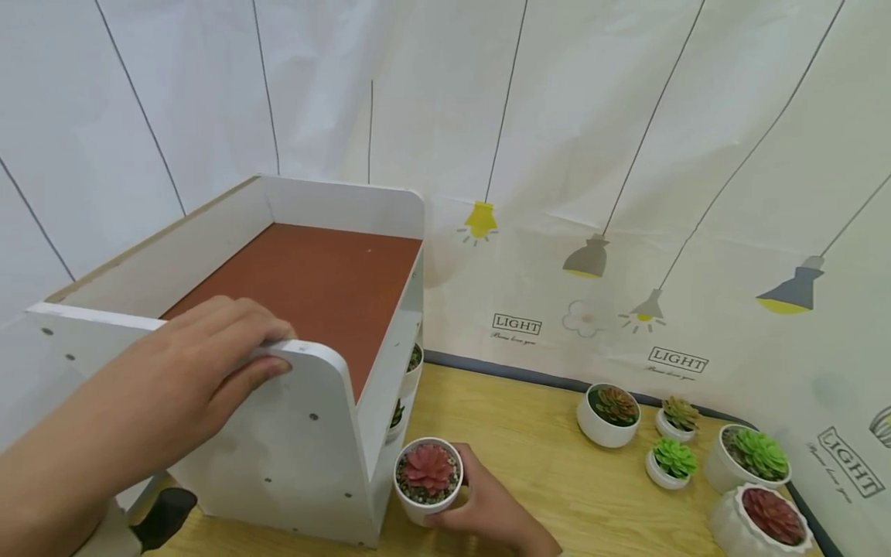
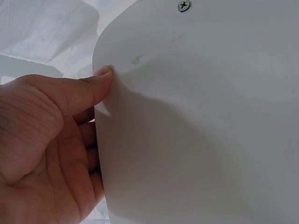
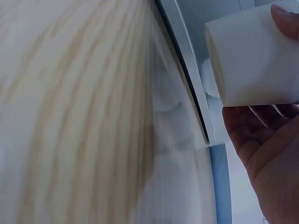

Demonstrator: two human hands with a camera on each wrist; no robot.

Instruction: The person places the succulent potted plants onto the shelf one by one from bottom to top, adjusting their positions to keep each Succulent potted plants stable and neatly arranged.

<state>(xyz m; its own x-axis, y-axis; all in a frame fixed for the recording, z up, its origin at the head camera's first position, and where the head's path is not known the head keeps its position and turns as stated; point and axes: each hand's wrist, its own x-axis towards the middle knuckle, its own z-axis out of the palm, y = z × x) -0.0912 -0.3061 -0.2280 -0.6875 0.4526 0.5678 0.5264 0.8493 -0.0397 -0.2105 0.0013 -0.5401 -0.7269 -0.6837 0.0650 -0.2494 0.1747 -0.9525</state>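
Note:
A white shelf unit (image 1: 264, 449) with a brown top board (image 1: 313, 271) stands on the left of the table. My left hand (image 1: 202, 356) grips the top edge of its near side panel, fingers over it and thumb on the outer face. The left wrist view shows that thumb (image 2: 91, 93) on the white panel (image 2: 201, 121). With my right hand (image 1: 490, 499) I hold a potted succulent (image 1: 428, 470), red-leaved in a white pot, beside the shelf's open front. In the right wrist view the white pot (image 3: 257, 56) is tipped sideways, clear of the wood-grain surface.
Two potted plants (image 1: 414, 360) (image 1: 396, 418) sit inside the shelf, partly hidden by its side. On the right of the wood-grain table (image 1: 529, 418) are several more potted succulents (image 1: 608, 416). A dark object (image 1: 165, 517) lies near my left forearm. Behind hangs a printed white backdrop (image 1: 445, 116).

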